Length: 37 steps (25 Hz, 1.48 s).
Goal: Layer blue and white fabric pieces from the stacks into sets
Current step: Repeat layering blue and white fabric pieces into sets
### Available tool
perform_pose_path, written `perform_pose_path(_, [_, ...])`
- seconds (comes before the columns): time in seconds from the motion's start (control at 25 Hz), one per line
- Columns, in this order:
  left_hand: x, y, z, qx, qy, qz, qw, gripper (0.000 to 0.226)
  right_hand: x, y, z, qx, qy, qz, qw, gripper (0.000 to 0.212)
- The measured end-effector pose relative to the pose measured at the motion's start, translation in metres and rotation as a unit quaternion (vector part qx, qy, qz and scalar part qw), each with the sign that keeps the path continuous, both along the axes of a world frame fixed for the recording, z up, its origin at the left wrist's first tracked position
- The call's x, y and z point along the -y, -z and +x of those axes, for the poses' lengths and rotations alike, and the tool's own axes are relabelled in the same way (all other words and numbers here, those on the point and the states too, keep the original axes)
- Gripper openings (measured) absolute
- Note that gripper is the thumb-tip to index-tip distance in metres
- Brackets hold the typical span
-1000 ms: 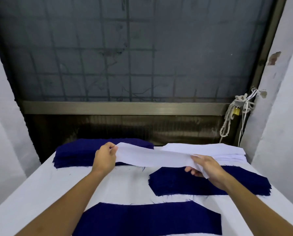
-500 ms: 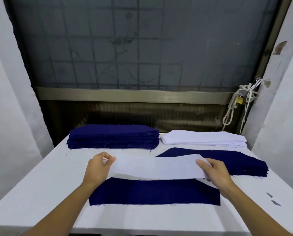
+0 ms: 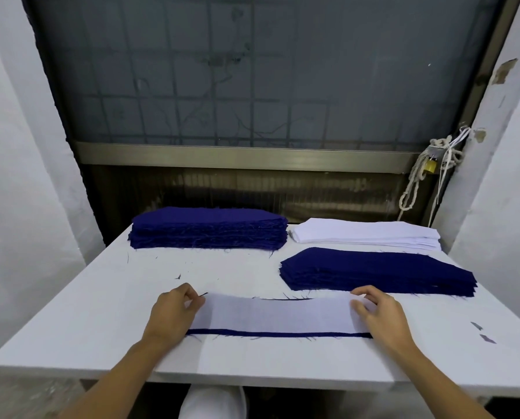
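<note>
A white fabric piece (image 3: 270, 313) lies flat on a blue fabric piece (image 3: 267, 332) near the front of the white table (image 3: 101, 313). Only a thin blue strip shows along its near edge. My left hand (image 3: 171, 316) pinches the white piece's left end with curled fingers. My right hand (image 3: 385, 316) holds its right end, thumb on top. At the back left stands a thick blue stack (image 3: 207, 228). The white stack (image 3: 364, 234) sits at the back right. In front of it lies a lower blue stack (image 3: 379, 273).
Loose dark threads lie on the table between the stacks and my hands. Two small fabric scraps (image 3: 482, 332) lie at the right. A barred window and a metal ledge close the back. A rope with a padlock (image 3: 431, 167) hangs at the right wall.
Both hands carried the white piece from the far stack toward me and lowered it onto the blue piece, which it now nearly covers.
</note>
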State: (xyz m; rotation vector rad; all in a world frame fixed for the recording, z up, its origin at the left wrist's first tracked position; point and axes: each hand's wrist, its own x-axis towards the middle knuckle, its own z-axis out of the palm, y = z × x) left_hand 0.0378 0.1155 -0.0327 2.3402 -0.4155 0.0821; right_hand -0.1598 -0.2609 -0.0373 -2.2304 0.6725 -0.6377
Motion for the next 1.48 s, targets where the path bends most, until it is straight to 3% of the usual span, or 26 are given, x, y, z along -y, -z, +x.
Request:
perform_pose_path(0.24, [0.002, 0.007, 0.002, 0.021, -0.015, -0.028, 0.999, 0.021, -0.001, 0.004, 0.002, -0.047, 0.033, -0.113, 0.992, 0.021])
perform_pose_path(0.56, [0.005, 0.01, 0.009, 0.009, -0.027, -0.048, 0.998, 0.014, -0.001, 0.004, 0.003, -0.066, 0.045, -0.143, 0.987, 0.019])
perform_pose_path(0.76, [0.012, -0.011, 0.022, 0.022, -0.015, 0.053, 0.998, 0.017, 0.002, -0.008, 0.007, -0.076, 0.031, -0.284, 0.955, 0.019])
perform_pose_path(0.92, [0.062, -0.06, 0.048, 0.063, 0.011, 0.069, 0.996, 0.016, 0.023, -0.048, 0.037, -0.059, 0.007, -0.253, 0.966, 0.017])
perform_pose_path(1.16, [0.182, -0.112, 0.076, 0.04, 0.117, 0.064, 0.99, 0.014, 0.071, -0.086, 0.102, -0.086, 0.02, -0.167, 0.982, 0.013])
perform_pose_path(1.48, [0.316, -0.09, 0.115, 0.006, 0.178, 0.096, 0.979, 0.027, 0.123, -0.067, 0.18, -0.144, 0.01, -0.17, 0.975, 0.014])
